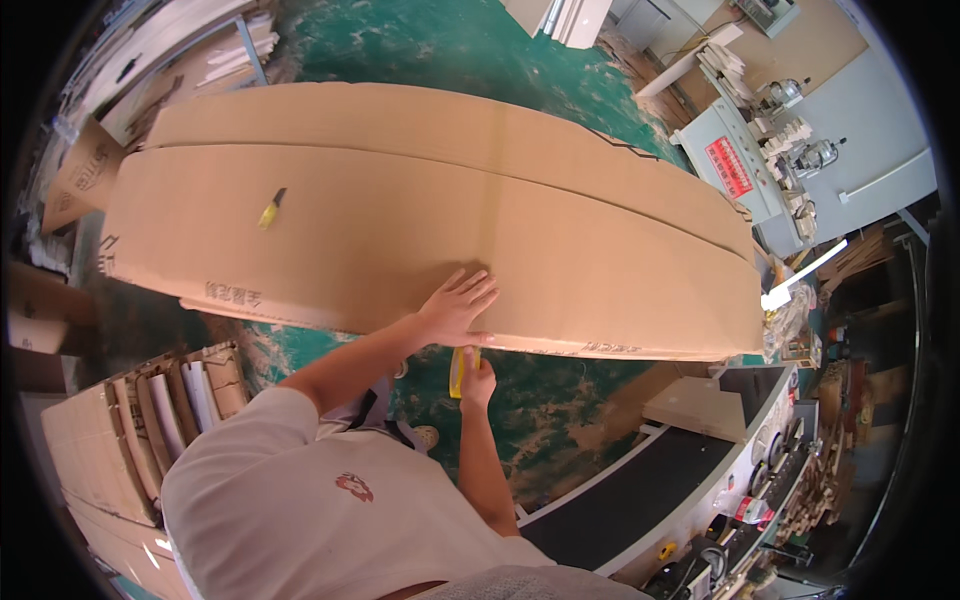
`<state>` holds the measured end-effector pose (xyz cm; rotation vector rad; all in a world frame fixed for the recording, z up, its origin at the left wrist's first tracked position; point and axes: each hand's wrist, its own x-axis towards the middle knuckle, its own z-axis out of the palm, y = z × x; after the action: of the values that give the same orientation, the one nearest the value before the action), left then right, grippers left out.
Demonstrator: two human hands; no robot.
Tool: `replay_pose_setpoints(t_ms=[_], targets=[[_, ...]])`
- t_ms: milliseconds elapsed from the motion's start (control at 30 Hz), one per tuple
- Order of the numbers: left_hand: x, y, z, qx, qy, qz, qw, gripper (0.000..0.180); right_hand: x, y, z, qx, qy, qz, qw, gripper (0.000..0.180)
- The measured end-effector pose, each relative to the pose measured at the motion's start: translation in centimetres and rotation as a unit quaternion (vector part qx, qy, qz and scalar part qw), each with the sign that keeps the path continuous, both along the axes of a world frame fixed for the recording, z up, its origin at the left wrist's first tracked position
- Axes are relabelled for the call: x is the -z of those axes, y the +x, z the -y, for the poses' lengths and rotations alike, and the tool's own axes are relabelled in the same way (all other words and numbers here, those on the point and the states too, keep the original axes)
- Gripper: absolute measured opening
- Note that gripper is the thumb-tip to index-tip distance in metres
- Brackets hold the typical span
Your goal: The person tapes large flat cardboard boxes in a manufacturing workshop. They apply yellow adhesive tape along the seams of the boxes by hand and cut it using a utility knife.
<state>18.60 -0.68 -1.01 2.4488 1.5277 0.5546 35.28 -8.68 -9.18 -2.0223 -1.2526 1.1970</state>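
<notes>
Lying crosswise ahead, the long carton (380, 240) looks stiff and probably heavy, best held under both ends, while the left hand (460, 308) rests open on its near edge and the right hand (479, 384) grips a yellow tape roll (456, 374).

Right hand (479, 382): some fingers hidden; kind of yellow ring-like item (457, 374) in grip unclear, far side out of sight. Left hand (458, 308): palm hidden against cardboard box (350, 240); box underside unseen. Yellow-and-dark tool (269, 214): too small for detail. White panels (578, 22): cut off by top edge. Shirt (330, 530): cut off by bottom edge.
</notes>
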Motion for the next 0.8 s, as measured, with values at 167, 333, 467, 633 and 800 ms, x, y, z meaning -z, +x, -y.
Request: replay_pose_setpoints(t_ms=[167,333,467,633,800], targets=[[-0.6,-4.4,-20.6,-0.166,-0.059,-0.094,0.980,0.091,-1.4,6.9,0.8,-0.003,0.152,0.044,0.987,0.048],[1.7,-10.6,-40.3,-0.256,-0.003,-0.054,0.965,0.077,-10.4,10.3,-5.7,0.027,0.161,0.187,0.969,0.041],[1.7,-10.8,-44.3,-0.228,-0.015,-0.111,0.967,0.077,-13.1,3.5,-13.9,0.030,0.235,0.160,0.958,0.033],[2.9,-10.9,-31.8,-0.185,-0.012,0.113,0.976,0.087,-15.2,-14.0,-23.1,-0.217,0.305,0.023,0.927,0.026],[6.8,-4.2,-14.3,-0.081,0.065,0.338,0.935,0.068,-15.1,-34.5,-24.5,-0.578,0.394,0.074,0.710,0.026]])
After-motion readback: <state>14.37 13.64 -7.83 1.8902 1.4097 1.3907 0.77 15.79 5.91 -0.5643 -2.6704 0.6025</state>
